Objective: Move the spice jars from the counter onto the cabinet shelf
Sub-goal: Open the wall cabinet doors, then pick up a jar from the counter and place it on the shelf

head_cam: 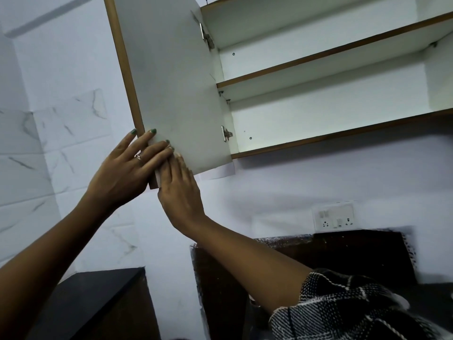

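Marble-patterned wall tiles [49, 133], far left. Dark table [98, 303], lower left, only a corner of its top showing. Left hand [127, 168]: raised, a ring on one finger, green-painted nails; fingers [147, 138] spread and laid over the lower outer corner of the cabinet door [171, 82], tips resting on its white inner face. Right hand [181, 192]: just beside and below the left one, touching it; fingers straight and together, pressed against the door's bottom edge from beneath; checked black-and-white sleeve [343, 307] at the lower right edge. Cabinet door: swung open on two metal hinges [226, 134], brown edging, white inside. Wall cabinet [343, 133]: white interior, brown-edged; cabinet shelf [318, 62] bare in the visible part, lower compartment likewise. Socket-and-switch plate [333, 217] on the white wall beneath the cabinet. Second dark table [343, 246], lower right, its back edge against the wall. Spice jars: out of view; their place cannot be told.
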{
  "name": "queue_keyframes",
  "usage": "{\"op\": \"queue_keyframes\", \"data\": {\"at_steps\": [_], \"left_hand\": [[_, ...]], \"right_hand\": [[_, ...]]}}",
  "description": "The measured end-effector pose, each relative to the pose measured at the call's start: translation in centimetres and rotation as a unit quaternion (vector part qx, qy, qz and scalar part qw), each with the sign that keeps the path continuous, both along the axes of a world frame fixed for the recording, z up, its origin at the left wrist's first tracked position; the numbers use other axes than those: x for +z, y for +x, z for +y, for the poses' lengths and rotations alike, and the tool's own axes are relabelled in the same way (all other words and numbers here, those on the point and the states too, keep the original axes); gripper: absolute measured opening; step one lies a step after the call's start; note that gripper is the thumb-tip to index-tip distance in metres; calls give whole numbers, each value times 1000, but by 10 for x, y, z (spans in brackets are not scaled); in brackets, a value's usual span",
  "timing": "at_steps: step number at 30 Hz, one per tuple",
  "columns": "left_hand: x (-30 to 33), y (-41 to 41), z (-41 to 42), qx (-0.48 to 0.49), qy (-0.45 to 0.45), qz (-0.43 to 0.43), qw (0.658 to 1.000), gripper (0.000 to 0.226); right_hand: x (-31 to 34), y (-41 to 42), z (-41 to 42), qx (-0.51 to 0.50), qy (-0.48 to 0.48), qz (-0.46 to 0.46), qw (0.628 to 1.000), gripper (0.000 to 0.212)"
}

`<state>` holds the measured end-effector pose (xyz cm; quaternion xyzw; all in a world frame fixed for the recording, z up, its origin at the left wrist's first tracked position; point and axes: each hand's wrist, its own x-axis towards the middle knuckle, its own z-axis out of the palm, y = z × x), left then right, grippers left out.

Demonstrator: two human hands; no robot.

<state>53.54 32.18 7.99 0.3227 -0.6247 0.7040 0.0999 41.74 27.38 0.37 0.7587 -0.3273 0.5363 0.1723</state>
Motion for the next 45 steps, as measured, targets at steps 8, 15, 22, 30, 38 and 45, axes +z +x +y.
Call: {"op": "queue_keyframes", "data": {"at_steps": [8,15,22,30,38,45], "left_hand": [[-1,-19,16,-10,56,8,998,59],[-13,-79,30,-116,129,150,973,48],[-48,-173,11,-293,124,247,915,35],[-120,-291,-32,-419,239,312,818,35],[-238,-409,-74,-455,434,393,671,47],[-352,-478,-109,-371,599,450,548,53]], "right_hand": [[1,-35,5,83,-42,22,995,63],[10,-92,23,119,-183,-27,976,45],[1,-178,26,69,-223,-69,970,19],[-58,-294,6,-33,-197,-39,979,21],[-168,-414,-25,-119,-51,28,991,13],[-287,-493,-52,-165,135,92,973,20]]}}
